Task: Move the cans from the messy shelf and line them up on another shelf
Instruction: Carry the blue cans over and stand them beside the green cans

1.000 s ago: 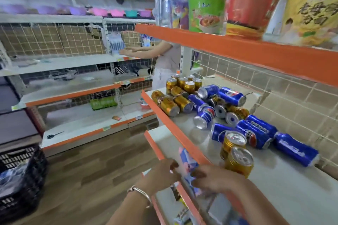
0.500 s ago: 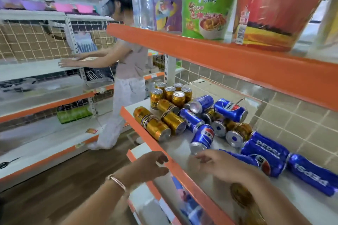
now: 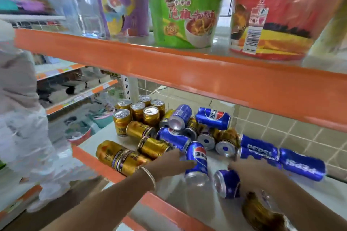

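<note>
Blue Pepsi cans and gold cans lie jumbled on the white middle shelf. My left hand reaches in from the front and holds a blue can by its left side; the fingers seem to pass behind it. My right hand curls over a second blue can lying on its side. Several gold cans stand upright at the back left. Two gold cans lie by the front edge. More blue cans lie at the right.
The orange-edged upper shelf hangs low over the cans and carries green, red and purple noodle tubs. A person in pale clothes stands close on the left. A gold can lies near my right forearm.
The view has moved in closer and higher. Both hands have come up from the lower shelf onto the middle shelf, each now on a blue can.
</note>
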Tool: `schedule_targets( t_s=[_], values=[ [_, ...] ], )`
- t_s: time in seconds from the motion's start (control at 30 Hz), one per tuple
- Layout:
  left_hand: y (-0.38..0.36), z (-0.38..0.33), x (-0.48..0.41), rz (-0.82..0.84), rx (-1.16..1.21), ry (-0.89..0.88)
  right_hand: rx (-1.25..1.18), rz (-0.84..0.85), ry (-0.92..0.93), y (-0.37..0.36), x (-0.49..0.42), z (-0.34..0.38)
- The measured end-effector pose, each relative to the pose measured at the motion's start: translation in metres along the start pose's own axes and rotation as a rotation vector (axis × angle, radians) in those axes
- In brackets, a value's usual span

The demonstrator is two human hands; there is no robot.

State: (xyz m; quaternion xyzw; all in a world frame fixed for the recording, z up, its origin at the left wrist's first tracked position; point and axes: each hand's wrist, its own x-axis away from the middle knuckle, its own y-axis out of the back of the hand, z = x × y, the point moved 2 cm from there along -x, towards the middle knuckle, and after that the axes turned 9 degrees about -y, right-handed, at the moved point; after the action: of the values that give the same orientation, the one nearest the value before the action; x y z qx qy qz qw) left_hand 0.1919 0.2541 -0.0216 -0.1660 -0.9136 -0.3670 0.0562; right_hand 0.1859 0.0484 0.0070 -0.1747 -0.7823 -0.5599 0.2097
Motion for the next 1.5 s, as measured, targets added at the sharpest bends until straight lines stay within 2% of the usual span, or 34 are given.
schedule_targets(
  t_s=[0.1, 0.23, 0.3, 0.43, 0.5, 0.6, 0.7, 0.87, 0.93, 1.03, 1.1, 1.2, 1.3, 1.4, 1.5],
  values=[
    [-0.011, -0.001, -0.022, -0.005, 0.0, -0.021, 0.055, 0.012, 0.05, 0.002, -0.005, 0.009],
    [-0.02, 0.004, -0.03, -0.022, 0.055, -0.046, 0.036, -0.125, 0.104, 0.003, 0.002, 0.026],
    [-0.019, 0.006, -0.024, 0.035, 0.048, -0.024, -0.075, -0.23, 0.076, 0.002, 0.006, 0.033],
    [-0.009, 0.012, -0.014, 0.196, 0.003, -0.047, -0.481, -0.402, -0.177, -0.006, 0.005, 0.03],
    [-0.003, 0.008, -0.014, 0.215, -0.043, -0.047, -0.647, -0.327, -0.275, -0.009, 0.01, 0.03],
    [-0.007, 0.005, -0.025, 0.178, -0.034, -0.056, -0.657, -0.22, -0.328, -0.011, 0.009, 0.042],
    [-0.017, 0.005, -0.027, 0.163, -0.08, -0.074, -0.848, -0.193, -0.45, -0.018, -0.001, 0.051],
    [-0.013, 0.009, -0.032, 0.176, 0.137, -0.015, -1.089, -0.127, -0.471, -0.02, -0.013, 0.053],
    [-0.006, 0.01, -0.031, 0.18, 0.273, -0.003, -1.056, -0.13, -0.485, -0.017, -0.009, 0.054],
    [0.008, 0.001, -0.026, 0.168, 0.357, -0.107, -0.94, -0.192, -0.465, -0.009, 0.001, 0.054],
    [0.017, -0.009, -0.018, 0.171, 0.436, -0.164, -0.981, -0.222, -0.418, -0.003, 0.011, 0.051],
    [0.024, -0.028, -0.001, 0.176, 0.795, -0.173, -1.296, -0.231, -0.387, 0.0, 0.043, 0.037],
    [0.024, -0.059, 0.018, 0.216, 1.152, -0.184, -1.777, -0.326, -0.284, 0.003, 0.09, 0.014],
    [0.007, -0.101, 0.037, 0.289, 1.267, -0.236, -2.205, -0.348, -0.093, -0.003, 0.136, -0.011],
    [-0.034, -0.136, 0.054, 0.403, 1.268, -0.232, -2.308, -0.338, -0.075, -0.028, 0.177, -0.038]
  ],
)
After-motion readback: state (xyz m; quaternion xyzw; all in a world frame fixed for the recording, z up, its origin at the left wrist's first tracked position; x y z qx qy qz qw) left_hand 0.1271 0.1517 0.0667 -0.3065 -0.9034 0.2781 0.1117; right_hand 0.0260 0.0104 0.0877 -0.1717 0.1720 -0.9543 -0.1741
